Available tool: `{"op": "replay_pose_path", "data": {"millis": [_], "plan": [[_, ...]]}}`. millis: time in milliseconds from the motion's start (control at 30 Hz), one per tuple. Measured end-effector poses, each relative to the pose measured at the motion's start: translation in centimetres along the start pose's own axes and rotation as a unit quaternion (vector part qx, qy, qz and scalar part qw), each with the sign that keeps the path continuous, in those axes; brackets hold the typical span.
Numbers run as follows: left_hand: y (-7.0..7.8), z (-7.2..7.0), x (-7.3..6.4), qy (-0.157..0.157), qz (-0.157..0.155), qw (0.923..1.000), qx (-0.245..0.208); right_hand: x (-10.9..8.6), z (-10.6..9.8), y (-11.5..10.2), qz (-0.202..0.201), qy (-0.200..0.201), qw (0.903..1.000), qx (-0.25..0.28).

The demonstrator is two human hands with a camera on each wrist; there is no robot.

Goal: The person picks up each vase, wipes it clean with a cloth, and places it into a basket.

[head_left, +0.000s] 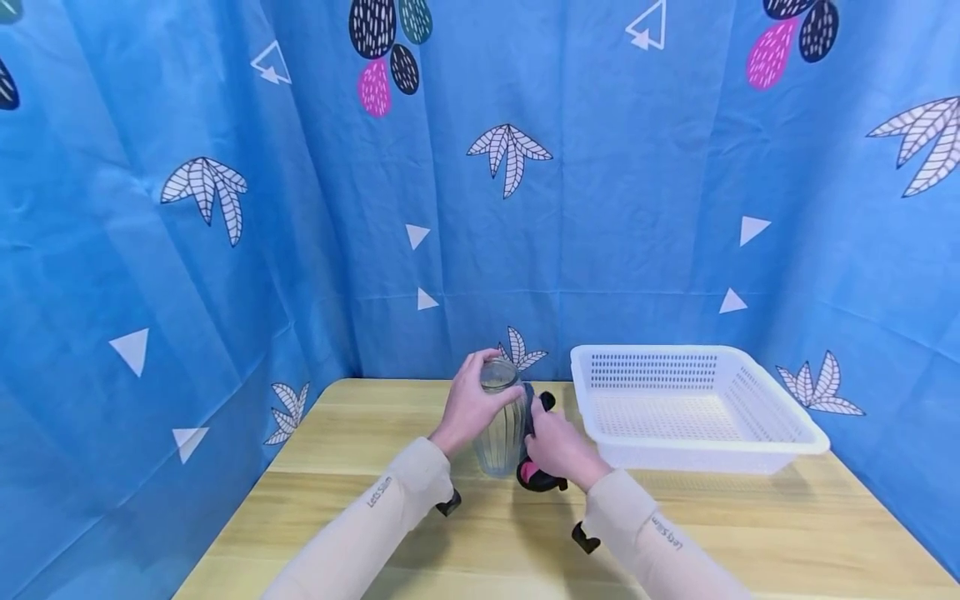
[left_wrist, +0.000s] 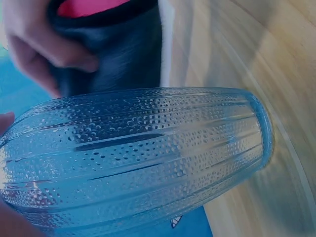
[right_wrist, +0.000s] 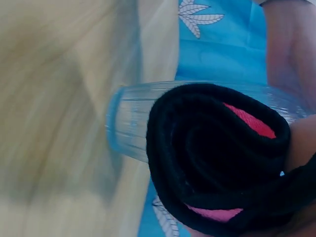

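My left hand (head_left: pixel 472 404) grips a clear ribbed glass vase (head_left: pixel 497 446) around its upper part, near the rim. The vase stands nearly upright, its base at the tabletop. Close on its right, my right hand (head_left: pixel 561 446) holds a rolled dark fabric piece (right_wrist: pixel 212 148) with black edging and a pink lining. Seen from the left wrist, the fabric roll (left_wrist: pixel 123 54) is beside the vase's dotted wall (left_wrist: pixel 148 138); whether they touch I cannot tell. The roll's exact kind is not clear.
A white perforated plastic basket (head_left: pixel 697 450) sits at the right rear of the wooden table (head_left: pixel 337 483). Blue patterned curtains (head_left: pixel 495 250) surround the table at the back and both sides.
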State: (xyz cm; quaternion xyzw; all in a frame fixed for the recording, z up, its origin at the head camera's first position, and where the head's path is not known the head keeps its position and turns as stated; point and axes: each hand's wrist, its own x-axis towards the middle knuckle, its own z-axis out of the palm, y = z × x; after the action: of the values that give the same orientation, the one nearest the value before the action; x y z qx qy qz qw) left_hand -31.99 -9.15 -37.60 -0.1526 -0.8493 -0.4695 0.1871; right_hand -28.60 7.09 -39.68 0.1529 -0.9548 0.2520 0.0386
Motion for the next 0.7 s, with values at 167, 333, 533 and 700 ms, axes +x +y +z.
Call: {"op": "replay_pose_path", "data": {"millis": [167,333,533,700], "plan": [[-0.3,0.0,-0.3,-0.008,-0.005,0.9999,0.009,-0.1,1.7,0.7,-0.001,-0.057,0.9983,0.015],[-0.6,0.1,-0.5,-0.004,-0.009,0.9999,0.014,-0.2,3.1,1.3,-0.006,-0.082,0.9965,0.011],[-0.4,-0.3,-0.2,0.005,0.014,0.9986,0.05,0.1,2.7,1.6,0.021,-0.063,0.9958,0.063],[0.2,-0.7,0.0,-0.019,0.012,0.9983,0.054,0.1,1.1,1.3,0.013,-0.024,0.9965,0.078]]}}
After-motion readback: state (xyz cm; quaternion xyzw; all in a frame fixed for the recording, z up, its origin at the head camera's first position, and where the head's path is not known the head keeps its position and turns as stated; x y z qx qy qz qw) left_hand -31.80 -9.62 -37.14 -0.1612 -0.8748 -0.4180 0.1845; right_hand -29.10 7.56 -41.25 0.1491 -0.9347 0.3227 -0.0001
